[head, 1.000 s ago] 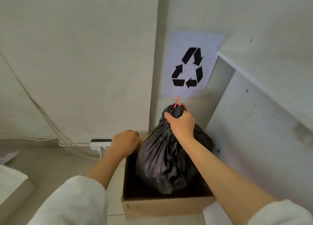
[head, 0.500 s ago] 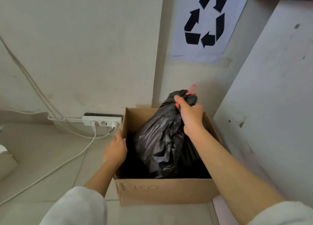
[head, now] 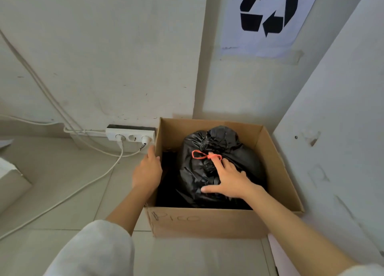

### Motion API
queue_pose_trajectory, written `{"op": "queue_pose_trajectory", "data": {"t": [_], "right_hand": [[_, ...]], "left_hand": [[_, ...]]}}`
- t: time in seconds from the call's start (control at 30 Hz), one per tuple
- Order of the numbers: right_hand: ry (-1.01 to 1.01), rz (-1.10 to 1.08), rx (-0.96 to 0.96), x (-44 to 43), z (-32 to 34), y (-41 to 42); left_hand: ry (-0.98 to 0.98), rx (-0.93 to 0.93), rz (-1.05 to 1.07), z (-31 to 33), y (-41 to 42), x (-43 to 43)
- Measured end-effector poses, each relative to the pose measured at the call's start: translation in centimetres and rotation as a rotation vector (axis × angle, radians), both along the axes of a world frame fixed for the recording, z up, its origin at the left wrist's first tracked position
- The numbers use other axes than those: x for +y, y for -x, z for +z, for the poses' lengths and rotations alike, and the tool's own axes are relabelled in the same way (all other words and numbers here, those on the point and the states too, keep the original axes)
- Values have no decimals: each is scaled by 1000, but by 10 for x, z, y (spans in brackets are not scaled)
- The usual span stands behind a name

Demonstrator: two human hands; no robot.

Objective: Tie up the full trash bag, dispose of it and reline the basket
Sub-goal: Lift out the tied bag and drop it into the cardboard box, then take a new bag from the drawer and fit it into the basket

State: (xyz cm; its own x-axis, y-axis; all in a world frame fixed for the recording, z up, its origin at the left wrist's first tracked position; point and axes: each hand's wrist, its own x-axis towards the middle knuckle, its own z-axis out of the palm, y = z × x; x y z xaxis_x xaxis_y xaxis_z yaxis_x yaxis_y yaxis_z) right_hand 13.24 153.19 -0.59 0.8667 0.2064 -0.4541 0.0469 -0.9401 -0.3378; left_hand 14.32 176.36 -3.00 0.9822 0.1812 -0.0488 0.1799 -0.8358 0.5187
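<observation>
Down in the corner, under the recycling sign (head: 268, 16): you have the black trash bag (head: 220, 167) sitting inside the open cardboard box (head: 207, 223).
Bag: its neck is gathered and tied with a red drawstring (head: 204, 155), so the tying step looks done.
Disposal: judged nearly done, since the bag rests in the box and fills much of it.
Left to do: relining the basket; no basket or fresh liner shows in this view.
Right hand (head: 230, 182): your fingers are spread and laid flat on top of the bag, with one fingertip at the red knot; nothing is pinched.
Left hand (head: 147, 171): it lies along the box's left wall, thumb over the rim and fingers pressed together outside.
Edges: the box's rim stands higher than the bag on every side, so your wrist has to come up over it.
Room: the wall is right behind, a white panel (head: 332, 130) stands just beside the box on the right, and a power strip (head: 131, 135) with trailing cables (head: 83, 184) lies just left.
Clear way: towards you, over bare floor (head: 62, 203).
</observation>
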Motion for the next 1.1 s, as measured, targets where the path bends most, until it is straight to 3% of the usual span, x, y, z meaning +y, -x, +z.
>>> {"op": "queue_pose_trajectory", "data": {"t": [0.1, 0.2, 0.27, 0.43, 0.53, 0.7, 0.8, 0.97, 1.1], "right_hand": [[149, -54, -156, 2, -4, -33], [469, -122, -340, 9, -7, -48], [530, -107, -399, 13, -11, -41], [224, -135, -7, 12, 25, -22], [163, -93, 80, 15, 97, -11], [230, 30, -189, 16, 261, 16], [190, 58, -201, -4, 372, 36], [72, -4, -259, -69, 537, 72], [78, -46, -326, -167, 625, 116]], "left_hand": [[-19, -13, -2, 0, 1, 0], [-47, -20, -3, 0, 2, 0], [-66, -8, -8, 1, 2, 0], [-193, 242, -98, 45, 12, -8], [-264, 245, -213, 125, 17, -18], [-433, 101, -401, 298, 32, -35], [-440, 109, -489, 401, 47, -51], [-484, 80, -530, 563, 75, -114], [-494, -22, -508, 662, 110, -205]]}}
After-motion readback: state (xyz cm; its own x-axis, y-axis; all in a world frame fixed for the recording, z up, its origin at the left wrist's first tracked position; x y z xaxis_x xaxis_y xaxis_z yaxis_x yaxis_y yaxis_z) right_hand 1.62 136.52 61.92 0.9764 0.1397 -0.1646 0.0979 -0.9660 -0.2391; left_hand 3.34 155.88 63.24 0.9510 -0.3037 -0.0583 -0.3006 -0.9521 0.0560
